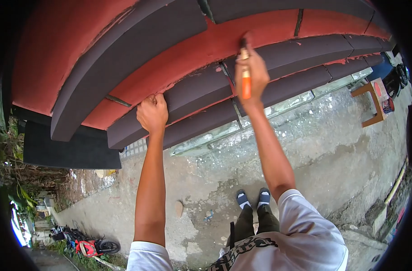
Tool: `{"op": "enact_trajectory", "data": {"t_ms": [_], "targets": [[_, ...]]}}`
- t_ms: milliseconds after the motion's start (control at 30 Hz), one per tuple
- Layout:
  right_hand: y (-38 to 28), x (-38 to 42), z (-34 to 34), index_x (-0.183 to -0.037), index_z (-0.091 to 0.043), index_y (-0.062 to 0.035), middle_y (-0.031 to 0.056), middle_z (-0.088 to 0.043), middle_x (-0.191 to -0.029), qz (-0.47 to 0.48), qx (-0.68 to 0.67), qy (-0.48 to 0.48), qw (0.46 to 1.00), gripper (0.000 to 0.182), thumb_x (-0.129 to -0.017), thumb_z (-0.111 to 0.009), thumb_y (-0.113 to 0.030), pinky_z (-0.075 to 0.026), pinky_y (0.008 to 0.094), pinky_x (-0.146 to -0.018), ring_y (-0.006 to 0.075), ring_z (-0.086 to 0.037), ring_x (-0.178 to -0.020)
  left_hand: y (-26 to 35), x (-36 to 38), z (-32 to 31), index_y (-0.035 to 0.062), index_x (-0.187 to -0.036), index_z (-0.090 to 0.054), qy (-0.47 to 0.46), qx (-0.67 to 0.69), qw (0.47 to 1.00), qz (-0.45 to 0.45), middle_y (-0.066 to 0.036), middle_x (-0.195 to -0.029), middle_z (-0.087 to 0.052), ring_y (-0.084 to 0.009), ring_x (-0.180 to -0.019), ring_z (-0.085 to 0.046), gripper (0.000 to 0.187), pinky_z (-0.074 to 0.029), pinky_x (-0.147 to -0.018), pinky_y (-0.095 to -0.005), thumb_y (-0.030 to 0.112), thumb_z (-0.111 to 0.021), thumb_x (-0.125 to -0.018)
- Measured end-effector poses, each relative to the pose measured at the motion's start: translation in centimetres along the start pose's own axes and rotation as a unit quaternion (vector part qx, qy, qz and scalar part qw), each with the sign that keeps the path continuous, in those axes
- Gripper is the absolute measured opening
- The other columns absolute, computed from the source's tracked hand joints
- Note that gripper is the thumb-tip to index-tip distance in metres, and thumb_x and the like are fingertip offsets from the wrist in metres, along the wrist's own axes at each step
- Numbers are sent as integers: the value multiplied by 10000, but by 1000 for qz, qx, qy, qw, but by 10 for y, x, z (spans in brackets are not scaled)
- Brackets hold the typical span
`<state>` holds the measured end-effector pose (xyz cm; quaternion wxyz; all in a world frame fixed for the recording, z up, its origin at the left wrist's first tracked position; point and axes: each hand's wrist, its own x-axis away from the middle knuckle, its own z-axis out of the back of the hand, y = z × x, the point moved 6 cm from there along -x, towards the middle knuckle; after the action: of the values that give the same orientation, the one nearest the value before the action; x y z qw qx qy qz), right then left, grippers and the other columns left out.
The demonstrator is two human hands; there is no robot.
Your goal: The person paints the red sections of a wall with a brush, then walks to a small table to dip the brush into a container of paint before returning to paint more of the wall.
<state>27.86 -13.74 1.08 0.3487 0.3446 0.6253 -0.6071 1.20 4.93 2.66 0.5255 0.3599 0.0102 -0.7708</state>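
My right hand [252, 74] is closed round a paintbrush [246, 81] with an orange and pale handle. Its dark bristles reach the red painted strip [264, 28] of a curved, stepped wall; hand and brush are slightly blurred. Lower and to the left, my left hand [152, 113] is curled over the upper edge of a dark purple-brown band [194, 88], where it meets the red. Several such dark bands alternate with red strips, and dark vertical joints cut across them. Rough red smears mark some of the edges.
Below lies a worn concrete floor [206, 171], where my feet in sandals [242, 197] stand. A small brown wooden stool [373, 103] carries some items at right. A red motorcycle [91, 247] is at lower left. One dark panel [70, 147] juts out beneath the bands.
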Motion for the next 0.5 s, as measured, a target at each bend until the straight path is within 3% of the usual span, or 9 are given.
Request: {"op": "enact_trajectory", "data": {"t_ms": [100, 200, 300, 333, 500], "targets": [[-44, 16, -20, -839, -671, -63, 238, -747, -1191, 11, -122, -60, 991, 125, -839, -782, -5, -593, 434, -898, 370, -746, -1028, 0, -1, -1, 10, -713, -691, 21, -4, 1000, -11, -256, -727, -676, -489, -728, -678, 337, -528, -712, -559, 302, -608, -858], [-57, 19, -24, -871, -663, -62, 221, -748, -1183, 64, -233, -184, 953, 166, -804, -802, -1, -597, 406, -865, 342, -749, -980, 1, 2, -1, 6, -717, -693, 25, -5, 999, -19, -266, -738, -672, -493, -736, -676, 351, -524, -717, -561, 309, -603, -871], [-14, -9, 1, -888, -702, -56, 182, -757, -1100, 113, -148, -146, 972, 97, -841, -779, -20, -594, 424, -862, 333, -741, -1025, -2, -3, -4, 5, -715, -689, 20, -13, 1000, -20, -272, -739, -665, -495, -735, -670, 363, -513, -713, -568, 314, -600, -881], [20, -25, 12, -896, -696, -38, 189, -758, -1088, -12, -205, -149, 967, 87, -855, -771, -19, -588, 429, -876, 357, -738, -1043, -4, 0, -4, 5, -714, -687, 14, -17, 1000, -16, -274, -739, -662, -495, -734, -668, 366, -508, -710, -571, 316, -599, -884], [100, -63, 75, -939, -692, -40, 217, -747, -1213, -36, -41, -20, 998, 25, -936, -717, -40, -572, 443, -951, 381, -727, -1101, -2, 2, -4, 0, -716, -683, 12, -17, 1000, -10, -278, -742, -659, -503, -733, -661, 372, -499, -700, -579, 315, -594, -892]]}}
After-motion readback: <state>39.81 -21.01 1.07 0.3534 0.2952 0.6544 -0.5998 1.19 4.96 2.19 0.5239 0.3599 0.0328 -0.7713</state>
